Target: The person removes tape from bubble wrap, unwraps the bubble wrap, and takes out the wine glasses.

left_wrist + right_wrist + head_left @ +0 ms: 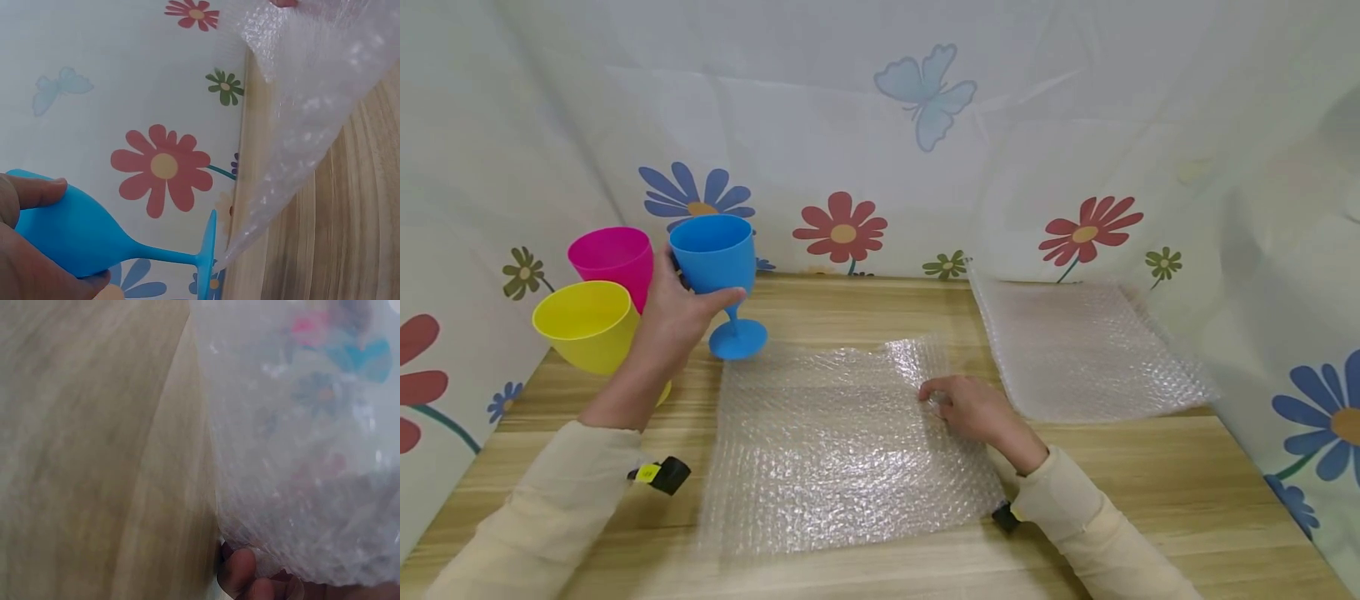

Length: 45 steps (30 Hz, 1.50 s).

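My left hand grips the bowl of a blue plastic goblet, its thumb on the near side. The goblet is upright, with its foot beside the far left corner of a bubble wrap sheet. In the left wrist view the goblet shows its bowl, stem and foot, with fingers around the bowl. My right hand pinches the right part of that sheet, which looks lifted there. In the right wrist view the bubble wrap hangs over the curled fingers.
A magenta goblet and a yellow goblet stand at the left, partly hidden by the left arm. Another bubble wrap piece lies at the back right of the wooden table. A flowered cloth hangs behind.
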Tool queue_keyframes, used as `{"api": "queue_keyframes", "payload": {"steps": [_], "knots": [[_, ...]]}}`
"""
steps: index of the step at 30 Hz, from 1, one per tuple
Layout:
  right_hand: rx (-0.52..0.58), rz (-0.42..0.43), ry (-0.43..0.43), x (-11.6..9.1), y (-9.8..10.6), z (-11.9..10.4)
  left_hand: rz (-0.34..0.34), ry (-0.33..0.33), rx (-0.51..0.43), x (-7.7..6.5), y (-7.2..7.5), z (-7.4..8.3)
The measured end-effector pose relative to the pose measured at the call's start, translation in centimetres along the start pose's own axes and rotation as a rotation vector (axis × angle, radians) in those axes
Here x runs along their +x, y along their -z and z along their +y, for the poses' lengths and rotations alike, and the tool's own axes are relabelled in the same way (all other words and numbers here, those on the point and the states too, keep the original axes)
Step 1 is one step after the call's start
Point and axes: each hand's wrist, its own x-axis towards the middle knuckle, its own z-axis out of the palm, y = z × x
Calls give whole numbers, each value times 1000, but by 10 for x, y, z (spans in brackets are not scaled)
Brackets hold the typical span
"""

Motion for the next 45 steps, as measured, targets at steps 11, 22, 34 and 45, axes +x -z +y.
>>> {"api": "queue_keyframes", "payload": {"steps": [11,22,34,45], "knots": [[12,6,3,-1,0,2,34,-11,-40,12,-2,-5],[1,4,12,-1,0,2,74,7,-23,23,-2,-15],[3,6,3,0,-2,3,104,22,-20,34,-4,-20],[-6,3,-10,0,-1,1,124,51,14,41,-3,-25]]}}
